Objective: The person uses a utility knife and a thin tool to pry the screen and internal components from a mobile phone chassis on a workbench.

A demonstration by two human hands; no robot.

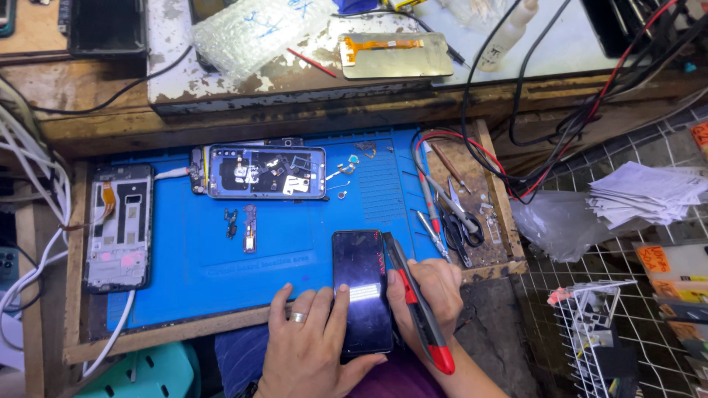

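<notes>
A dark phone (361, 284) with a glossy black screen lies at the front edge of the blue work mat (295, 243), overhanging it toward me. My left hand (310, 343), a ring on one finger, grips the phone's lower left side with the thumb under its bottom end. My right hand (431, 295) holds a red and black craft knife (414, 302) along the phone's right edge, blade end pointing away from me.
An opened phone (266, 172) with exposed insides lies at the mat's back; small loose parts (242, 227) sit in front of it. A phone frame (120, 227) lies left, scissors and tweezers (457, 214) right. Cables, a screen panel (394, 55), papers and a wire rack surround.
</notes>
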